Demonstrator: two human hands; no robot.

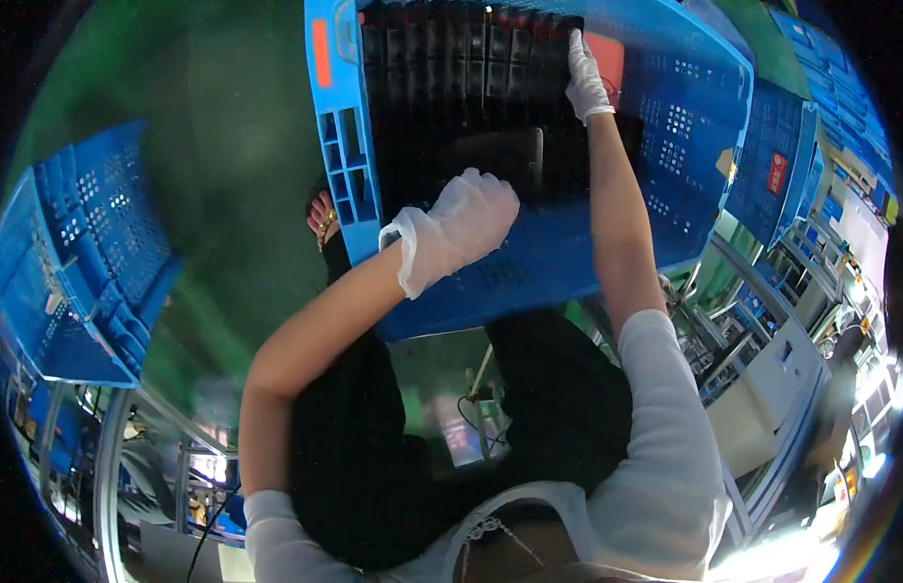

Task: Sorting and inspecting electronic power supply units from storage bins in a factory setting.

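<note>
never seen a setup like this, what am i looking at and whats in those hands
No robot here: a person wearing thin whitish gloves is at work. The single picture comes from a wide camera on their head, looking down, so straight edges bend near the rim. In front is a blue crate with dark pieces lined up in rows inside. The left hand is curled over its nearer part; the right hand reaches farther in, beside a red patch. Whether either holds anything, I cannot tell.
</note>
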